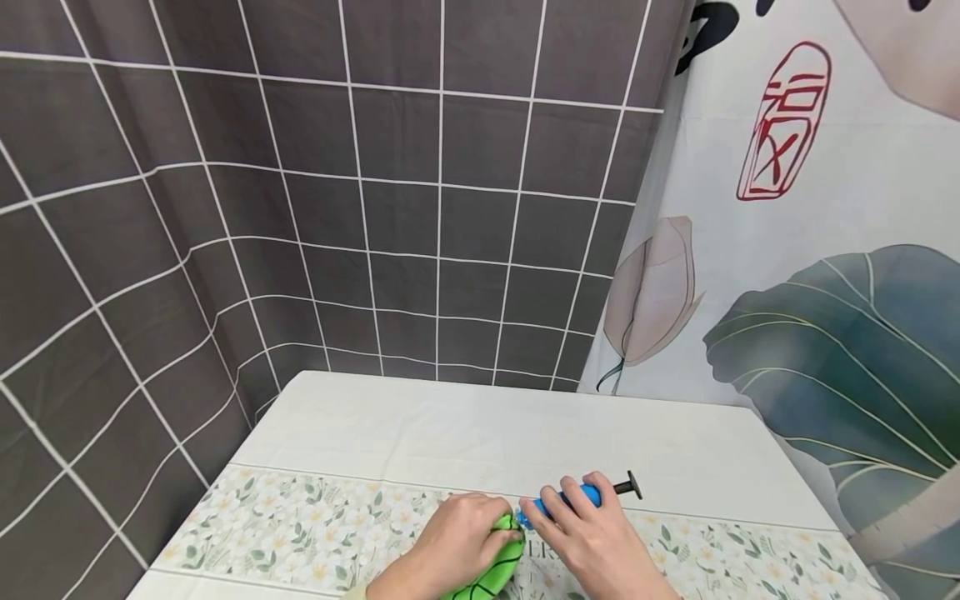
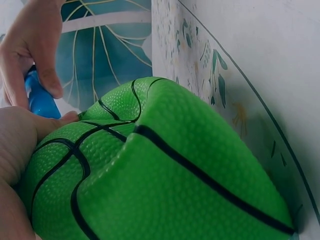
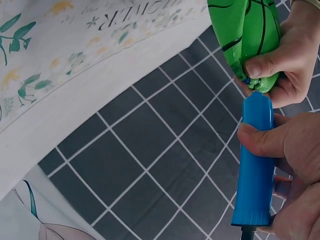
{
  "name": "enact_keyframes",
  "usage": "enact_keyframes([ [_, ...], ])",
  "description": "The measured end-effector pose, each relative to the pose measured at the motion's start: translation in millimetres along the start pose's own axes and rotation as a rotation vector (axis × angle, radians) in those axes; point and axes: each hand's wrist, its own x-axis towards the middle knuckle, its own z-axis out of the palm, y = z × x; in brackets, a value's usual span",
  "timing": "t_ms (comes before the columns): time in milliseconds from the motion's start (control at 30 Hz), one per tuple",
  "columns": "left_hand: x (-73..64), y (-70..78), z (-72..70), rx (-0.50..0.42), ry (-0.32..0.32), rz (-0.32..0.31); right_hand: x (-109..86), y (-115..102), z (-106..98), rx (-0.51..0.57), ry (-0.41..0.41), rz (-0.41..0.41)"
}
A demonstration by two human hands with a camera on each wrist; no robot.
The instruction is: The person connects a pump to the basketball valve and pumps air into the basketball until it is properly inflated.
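Note:
A limp green ball (image 1: 491, 567) with black seams lies on the flowered tablecloth (image 1: 300, 525) at the near edge. My left hand (image 1: 457, 537) grips the dented ball (image 2: 165, 170) from above, thumb and fingers pinching it near the valve (image 3: 247, 80). My right hand (image 1: 592, 533) holds a blue hand pump (image 1: 570, 498) lying flat, its black T-handle (image 1: 628, 485) pointing right. The pump's blue barrel (image 3: 255, 160) points straight at the ball (image 3: 245, 35); the tip sits at the valve between my left fingers.
The white table (image 1: 487, 433) stands against a dark grey tiled curtain (image 1: 337, 208) at the back and left. A leaf-printed hanging (image 1: 825, 292) covers the right side. Bare cloth lies beyond the hands toward the wall.

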Motion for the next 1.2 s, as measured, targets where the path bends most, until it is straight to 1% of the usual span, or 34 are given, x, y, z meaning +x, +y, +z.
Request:
enact_keyframes([
  [233,0.2,0.6,0.1,0.009,-0.005,0.009,-0.5,-2,4,0.018,0.025,0.009],
  [367,1.3,0.3,-4.0,0.038,-0.035,0.002,-1.9,-2,3,0.045,0.009,0.038],
  [433,3.2,0.2,-7.9,0.083,-0.062,0.000,-2.5,-2,3,0.062,-0.018,0.062],
  [600,12.5,-0.5,-21.5,0.264,-0.136,0.019,-0.9,-3,-2,0.080,-0.134,0.117],
  [700,17.4,-2.8,-28.8,0.329,-0.171,0.011,2.0,-3,-5,0.072,-0.195,0.150],
  [767,18.7,-6.1,-32.3,0.365,-0.190,-0.004,3.4,-2,-7,0.072,-0.214,0.188],
  [867,17.5,-12.7,-36.5,0.374,-0.217,-0.042,3.5,-1,-9,0.068,-0.248,0.282],
  [900,16.5,-15.4,-37.8,0.369,-0.226,-0.056,3.0,-1,-10,0.074,-0.275,0.326],
  [967,14.4,-21.3,-40.7,0.352,-0.250,-0.086,1.8,0,-11,0.125,-0.334,0.431],
  [1033,11.9,-28.0,-43.9,0.331,-0.270,-0.112,0.1,-1,-12,0.205,-0.391,0.551],
  [1100,9.5,-34.9,-47.3,0.321,-0.290,-0.123,-2.2,0,-12,0.322,-0.418,0.665],
  [1133,8.5,-38.1,-48.8,0.317,-0.301,-0.124,-4.3,0,-11,0.404,-0.412,0.705],
  [1200,7.2,-44.6,-51.7,0.302,-0.325,-0.112,-9.1,0,-9,0.571,-0.408,0.753],
])
